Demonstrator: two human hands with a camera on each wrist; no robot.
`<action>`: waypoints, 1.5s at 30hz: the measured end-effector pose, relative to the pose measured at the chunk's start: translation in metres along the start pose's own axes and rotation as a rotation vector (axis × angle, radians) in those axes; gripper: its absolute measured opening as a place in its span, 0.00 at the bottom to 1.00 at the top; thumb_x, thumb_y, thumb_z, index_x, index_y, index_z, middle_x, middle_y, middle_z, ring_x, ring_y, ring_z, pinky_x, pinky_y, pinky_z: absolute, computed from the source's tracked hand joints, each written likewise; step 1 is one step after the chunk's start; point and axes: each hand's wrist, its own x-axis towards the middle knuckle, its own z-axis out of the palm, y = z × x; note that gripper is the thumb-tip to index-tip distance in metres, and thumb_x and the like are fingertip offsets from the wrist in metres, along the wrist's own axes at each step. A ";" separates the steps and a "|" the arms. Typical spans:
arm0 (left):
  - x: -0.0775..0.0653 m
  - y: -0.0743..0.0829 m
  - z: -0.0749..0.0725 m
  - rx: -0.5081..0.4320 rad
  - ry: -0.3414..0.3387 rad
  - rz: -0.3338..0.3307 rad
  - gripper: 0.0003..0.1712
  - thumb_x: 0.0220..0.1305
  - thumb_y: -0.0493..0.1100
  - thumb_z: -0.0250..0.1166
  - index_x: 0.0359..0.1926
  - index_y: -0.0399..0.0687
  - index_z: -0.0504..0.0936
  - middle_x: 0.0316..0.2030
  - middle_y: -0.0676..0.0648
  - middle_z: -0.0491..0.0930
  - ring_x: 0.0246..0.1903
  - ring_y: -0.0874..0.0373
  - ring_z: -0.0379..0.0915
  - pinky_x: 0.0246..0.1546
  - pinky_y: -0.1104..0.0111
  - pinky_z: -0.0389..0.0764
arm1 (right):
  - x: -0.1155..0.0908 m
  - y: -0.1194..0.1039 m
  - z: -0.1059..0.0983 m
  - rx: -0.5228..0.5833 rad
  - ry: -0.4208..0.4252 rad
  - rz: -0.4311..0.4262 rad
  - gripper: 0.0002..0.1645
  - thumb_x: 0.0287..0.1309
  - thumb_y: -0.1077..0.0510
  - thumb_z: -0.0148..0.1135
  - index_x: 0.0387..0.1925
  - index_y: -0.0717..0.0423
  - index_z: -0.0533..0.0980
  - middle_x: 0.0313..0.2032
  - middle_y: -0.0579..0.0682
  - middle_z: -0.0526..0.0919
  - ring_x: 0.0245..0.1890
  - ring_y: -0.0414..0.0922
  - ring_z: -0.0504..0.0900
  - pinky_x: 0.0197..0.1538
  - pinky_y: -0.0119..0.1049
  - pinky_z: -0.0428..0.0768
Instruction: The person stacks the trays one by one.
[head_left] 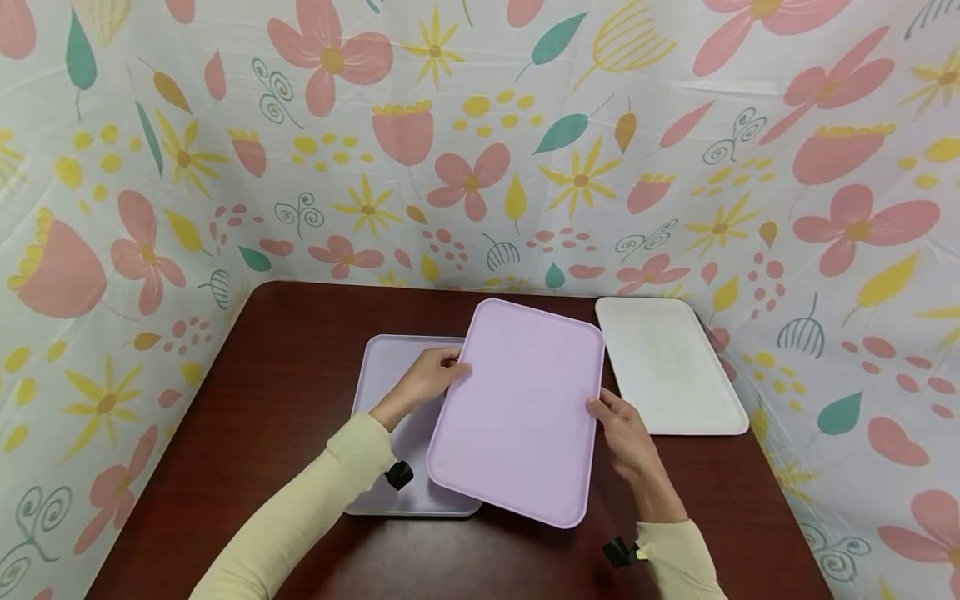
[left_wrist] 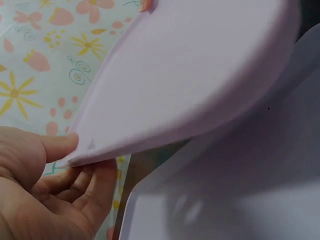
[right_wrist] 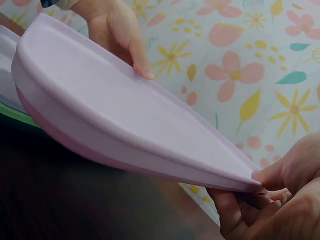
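Note:
Both hands hold a pink-lilac tray [head_left: 521, 408] tilted above the table, one at each long side. My left hand [head_left: 431, 377] pinches its left rim, thumb on top and fingers curled beneath, as the left wrist view shows. On the opposite rim my right hand [head_left: 624, 429] grips in the same way, its thumb [right_wrist: 270, 176] over the edge. Under the left forearm lies a pale lavender tray [head_left: 408, 492], partly hidden by the held tray. In the right wrist view a green edge [right_wrist: 20, 116] shows below that lower tray.
A white tray [head_left: 671, 367] with a faint greenish smudge lies at the back right of the dark brown table [head_left: 277, 375]. Flower-patterned cloth [head_left: 480, 150] hangs behind and along both sides of the table. Small black devices [head_left: 399, 475] hang at both cuffs.

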 end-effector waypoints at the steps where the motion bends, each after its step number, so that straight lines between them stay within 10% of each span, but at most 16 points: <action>1: 0.000 -0.001 0.000 0.009 0.007 0.007 0.17 0.75 0.40 0.62 0.59 0.39 0.83 0.44 0.43 0.85 0.36 0.57 0.77 0.35 0.67 0.78 | 0.000 -0.001 0.001 0.000 -0.002 0.007 0.32 0.81 0.59 0.44 0.77 0.72 0.55 0.60 0.67 0.76 0.53 0.38 0.79 0.56 0.31 0.77; 15: -0.010 -0.006 -0.009 0.125 0.092 0.013 0.04 0.71 0.38 0.65 0.37 0.41 0.83 0.33 0.49 0.78 0.34 0.57 0.73 0.31 0.68 0.75 | 0.002 -0.007 0.014 0.020 0.027 0.025 0.29 0.80 0.59 0.49 0.74 0.70 0.63 0.52 0.61 0.82 0.46 0.41 0.83 0.50 0.35 0.82; 30: -0.035 -0.001 -0.028 0.091 0.121 -0.038 0.07 0.71 0.37 0.65 0.45 0.40 0.86 0.37 0.46 0.83 0.31 0.57 0.76 0.29 0.67 0.78 | 0.007 -0.023 0.032 -0.320 0.130 -0.008 0.23 0.77 0.58 0.53 0.63 0.70 0.76 0.40 0.61 0.86 0.32 0.47 0.83 0.35 0.39 0.84; 45: -0.057 -0.002 -0.064 0.095 0.152 -0.090 0.19 0.73 0.38 0.63 0.60 0.33 0.81 0.47 0.36 0.85 0.38 0.52 0.84 0.34 0.60 0.86 | 0.023 -0.042 0.069 -0.253 0.128 -0.019 0.19 0.71 0.61 0.61 0.58 0.68 0.80 0.35 0.60 0.88 0.26 0.47 0.87 0.27 0.38 0.85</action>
